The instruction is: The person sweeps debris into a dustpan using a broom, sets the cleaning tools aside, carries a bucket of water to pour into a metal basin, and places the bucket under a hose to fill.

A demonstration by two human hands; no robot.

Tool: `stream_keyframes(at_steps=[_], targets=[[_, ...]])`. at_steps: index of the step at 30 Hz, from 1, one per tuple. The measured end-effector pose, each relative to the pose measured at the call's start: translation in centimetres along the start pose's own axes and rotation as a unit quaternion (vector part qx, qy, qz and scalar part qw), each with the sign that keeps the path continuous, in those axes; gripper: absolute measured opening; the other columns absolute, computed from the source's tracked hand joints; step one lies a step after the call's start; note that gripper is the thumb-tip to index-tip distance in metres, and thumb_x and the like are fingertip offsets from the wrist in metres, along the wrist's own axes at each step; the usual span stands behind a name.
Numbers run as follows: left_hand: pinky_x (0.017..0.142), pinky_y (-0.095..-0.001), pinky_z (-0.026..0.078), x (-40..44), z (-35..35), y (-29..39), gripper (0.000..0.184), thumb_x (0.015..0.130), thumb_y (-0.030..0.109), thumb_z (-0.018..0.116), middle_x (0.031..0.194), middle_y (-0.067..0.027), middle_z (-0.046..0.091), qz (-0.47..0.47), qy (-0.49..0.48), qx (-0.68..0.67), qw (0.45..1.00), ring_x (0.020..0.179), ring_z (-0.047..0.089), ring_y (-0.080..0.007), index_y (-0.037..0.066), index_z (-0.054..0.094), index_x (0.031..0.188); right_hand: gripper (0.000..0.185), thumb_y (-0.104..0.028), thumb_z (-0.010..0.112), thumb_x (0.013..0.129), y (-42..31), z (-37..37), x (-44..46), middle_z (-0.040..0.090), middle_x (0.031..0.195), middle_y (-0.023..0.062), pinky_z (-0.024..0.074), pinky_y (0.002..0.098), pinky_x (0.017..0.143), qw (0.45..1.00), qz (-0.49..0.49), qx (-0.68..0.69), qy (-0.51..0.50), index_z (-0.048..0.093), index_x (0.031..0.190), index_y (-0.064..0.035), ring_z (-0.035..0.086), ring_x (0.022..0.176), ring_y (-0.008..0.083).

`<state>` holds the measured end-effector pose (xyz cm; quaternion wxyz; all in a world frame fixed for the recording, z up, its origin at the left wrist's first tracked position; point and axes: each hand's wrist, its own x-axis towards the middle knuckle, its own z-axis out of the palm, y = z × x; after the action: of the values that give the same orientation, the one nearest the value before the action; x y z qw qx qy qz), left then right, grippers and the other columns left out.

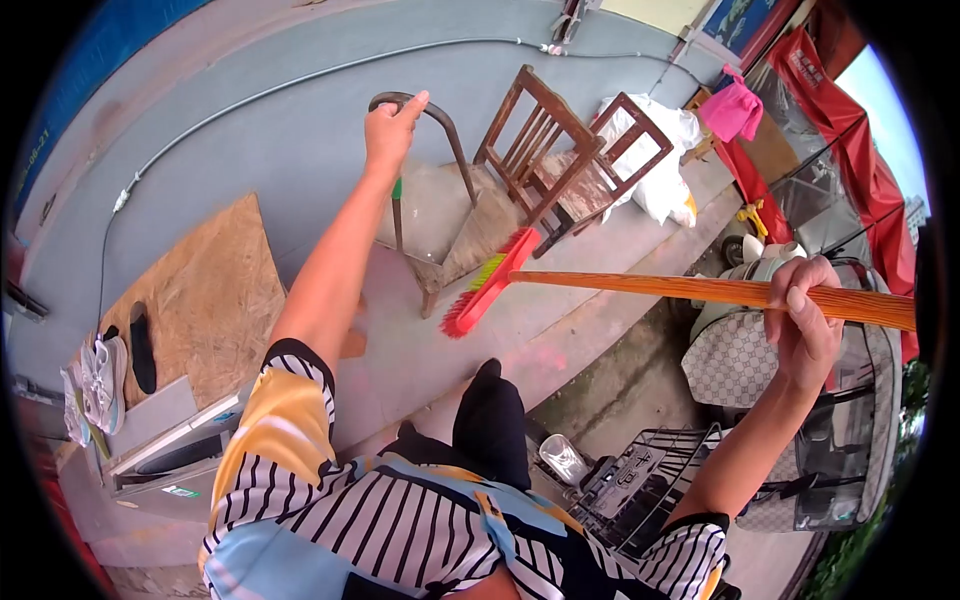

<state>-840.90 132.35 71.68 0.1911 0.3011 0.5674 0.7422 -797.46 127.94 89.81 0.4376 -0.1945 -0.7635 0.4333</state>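
My left hand (392, 130) is closed round the top of a curved dark metal handle, which rises beside a grey, dusty seat or pan (425, 205). My right hand (803, 310) grips the orange wooden handle of a broom (640, 287) at the right. The broom's red head (492, 282), with red and yellow-green bristles, is just off or on the grey step below the chairs; contact is unclear. One wooden chair (545, 140) stands right of the metal handle, and a smaller wooden chair (630, 150) is next to it.
Against the wall leans a wooden board (205, 300), with shoes (103, 380) and an insole beside it. White bags (655, 165) lie behind the chairs. A vehicle with a wire basket (645, 480) and a patterned seat cover (728, 360) stands at the right.
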Motion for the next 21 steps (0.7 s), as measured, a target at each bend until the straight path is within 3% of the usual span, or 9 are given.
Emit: stream_keyframes(at_steps=[6,12,14,16,17,18,20,21], targets=[[0.036,-0.0183,0.016,8.5,2.0,2.0,0.037,0.071,0.035,0.066,0.047,0.0084,0.028,-0.069,-0.063,0.001,0.996,0.038,0.022,-0.0017,0.01,0.042,0.058,0.014,-0.015,0.047,0.082,5.3,-9.1,14.3,0.045,0.069,0.0065,0.026,0.0146,0.034,1.0,-0.007,0.011,-0.007,0.039,0.077,-0.004,0.032,0.035,0.0047],[0.036,-0.0184,0.015,15.8,9.9,14.4,0.034,0.08,0.033,0.057,0.048,0.0093,0.024,-0.051,-0.217,0.044,0.974,0.039,0.019,-0.0007,0.014,0.037,0.058,0.017,-0.019,0.044,0.084,7.4,-22.5,28.1,0.043,0.07,0.0028,0.0175,0.0124,0.029,0.999,0.028,-0.003,-0.028,0.038,0.079,-0.004,0.025,0.03,0.0011],[0.036,-0.0171,0.015,18.0,12.0,19.1,0.03,0.085,0.029,0.049,0.048,0.0096,0.025,-0.012,-0.261,0.005,0.965,0.038,0.02,-0.0005,0.009,0.044,0.063,0.018,-0.02,0.046,0.083,8.6,-24.0,31.8,0.045,0.067,0.0022,0.0162,0.014,0.028,0.992,0.067,-0.097,0.037,0.04,0.075,-0.0048,0.025,0.03,0.001],[0.038,-0.0163,0.016,20.6,13.4,22.9,0.033,0.087,0.026,0.045,0.049,0.0095,0.024,0.041,-0.217,-0.037,0.974,0.041,0.02,0.0007,-0.005,0.055,0.089,0.018,-0.02,0.05,0.08,10.5,-24.1,34.8,0.047,0.061,0.0006,0.0174,0.0159,0.03,0.982,0.105,-0.138,0.07,0.044,0.072,-0.0055,0.025,0.03,0.0023],[0.039,-0.0162,0.015,21.2,14.6,24.0,0.035,0.087,0.026,0.045,0.05,0.0093,0.025,0.087,-0.181,-0.048,0.979,0.042,0.021,0.0007,-0.007,0.054,0.092,0.016,-0.019,0.052,0.079,11.8,-24.4,35.6,0.048,0.06,0.0004,0.0175,0.016,0.03,0.976,0.127,-0.152,0.089,0.045,0.073,-0.0054,0.026,0.031,0.0023],[0.039,-0.017,0.016,22.1,16.3,25.6,0.034,0.084,0.029,0.051,0.05,0.0086,0.028,0.109,-0.159,-0.075,0.978,0.042,0.021,-0.0002,-0.005,0.056,0.083,0.016,-0.019,0.053,0.078,12.8,-24.7,36.7,0.048,0.059,0.0003,0.0177,0.016,0.031,0.969,0.149,-0.164,0.11,0.046,0.074,-0.0054,0.026,0.031,0.0023],[0.042,-0.0159,0.02,22.0,23.7,27.3,0.032,0.088,0.022,0.045,0.061,0.0057,0.034,0.138,0.028,-0.15,0.979,0.046,0.024,-0.0005,-0.008,0.054,0.092,0.014,-0.018,0.054,0.077,14.8,-25.9,38.9,0.049,0.059,-0.0002,0.0178,0.0166,0.031,0.964,0.146,-0.184,0.124,0.047,0.074,-0.0059,0.027,0.032,0.0022],[0.041,-0.0167,0.02,25.2,23.8,27.2,0.028,0.087,0.023,0.047,0.059,0.0059,0.034,0.092,-0.197,-0.195,0.957,0.046,0.024,-0.0012,-0.005,0.053,0.084,0.015,-0.018,0.055,0.077,15.4,-26.7,39.9,0.049,0.058,-0.0008,0.019,0.0168,0.032,0.962,0.148,-0.194,0.127,0.047,0.073,-0.0063,0.029,0.033,0.0023]])
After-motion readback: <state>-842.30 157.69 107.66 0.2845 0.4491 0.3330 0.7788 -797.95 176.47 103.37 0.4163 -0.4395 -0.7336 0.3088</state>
